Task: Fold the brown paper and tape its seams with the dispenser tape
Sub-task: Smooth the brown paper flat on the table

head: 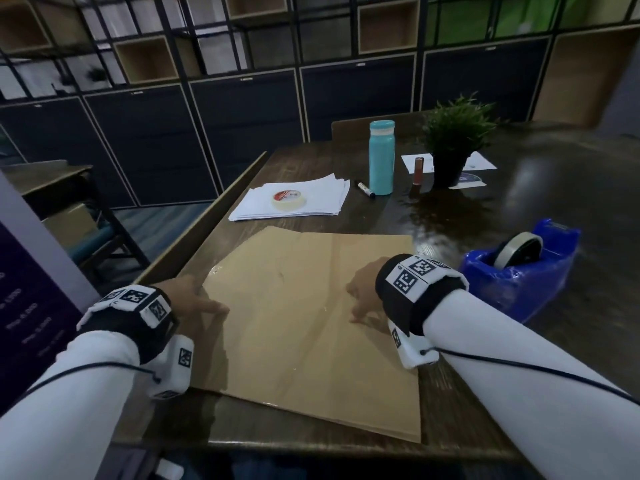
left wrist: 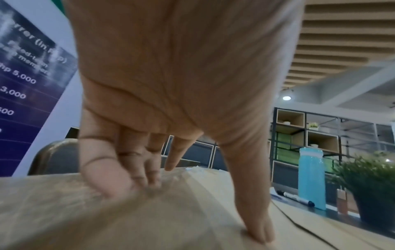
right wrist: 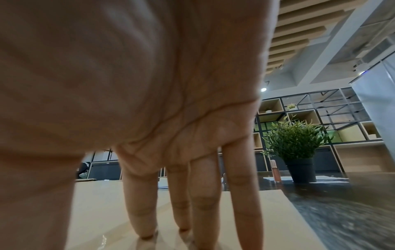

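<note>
Two hands flat on brown paper (head: pixel 311 327). Paper lies on dark table (head: pixel 519 393), near front edge, already folded, shiny tape strips on it. Left hand (head: pixel 194 299) presses paper's left edge, fingers (left wrist: pixel 128 169) straight, thumb spread out. Right hand (head: pixel 363 289) presses paper's middle, fingers (right wrist: pixel 203 194) straight, a little apart, tips down. Blue tape dispenser (head: pixel 519 271) sits just right of paper, near right wrist. Farther back: white sheets (head: pixel 311 199) with tape roll (head: pixel 288 199) on top, marker (head: pixel 366 189), teal bottle (head: pixel 381 157), potted plant (head: pixel 453 140).

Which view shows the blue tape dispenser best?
The head view: the tape dispenser sits whole on the table, right of the brown paper, roll visible. Neither wrist view shows it; palms and fingers fill them.
</note>
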The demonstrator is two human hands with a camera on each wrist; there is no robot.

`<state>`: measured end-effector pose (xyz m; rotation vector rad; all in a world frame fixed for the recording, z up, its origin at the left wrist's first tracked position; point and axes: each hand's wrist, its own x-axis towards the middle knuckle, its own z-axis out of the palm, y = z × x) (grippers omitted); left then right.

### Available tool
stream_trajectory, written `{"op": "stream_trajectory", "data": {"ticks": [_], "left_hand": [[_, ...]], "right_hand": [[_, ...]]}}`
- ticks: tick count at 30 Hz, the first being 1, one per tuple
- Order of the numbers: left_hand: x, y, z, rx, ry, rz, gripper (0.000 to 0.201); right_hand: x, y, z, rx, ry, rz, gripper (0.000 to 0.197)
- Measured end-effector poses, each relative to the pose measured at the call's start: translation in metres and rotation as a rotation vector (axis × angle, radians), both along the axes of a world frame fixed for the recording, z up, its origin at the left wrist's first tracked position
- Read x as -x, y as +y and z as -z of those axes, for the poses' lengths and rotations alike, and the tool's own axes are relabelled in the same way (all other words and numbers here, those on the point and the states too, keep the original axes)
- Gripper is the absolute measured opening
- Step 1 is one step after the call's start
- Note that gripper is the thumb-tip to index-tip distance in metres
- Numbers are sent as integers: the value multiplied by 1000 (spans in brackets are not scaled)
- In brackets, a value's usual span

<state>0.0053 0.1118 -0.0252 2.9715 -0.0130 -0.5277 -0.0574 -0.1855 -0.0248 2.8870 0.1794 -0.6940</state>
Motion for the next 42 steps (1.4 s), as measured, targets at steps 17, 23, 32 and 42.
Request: {"op": "stream_trajectory", "data": {"ticks": [17,23,32,42], "left_hand": [[73,-86,-44,-58,-186,437,43],[87,-114,-24,-134,-148,554,41],[95,-126,-18,-312,57,616,41],[101,-118,-9,-280,48,624,44]], "right_hand": [[6,-2,-3,24,5,-36,63],[15,-9,-1,-25,-12,-48,65],[19,-3,-8,-171,-40,71,64],[8,21,2,-38,-7,86,87]]}}
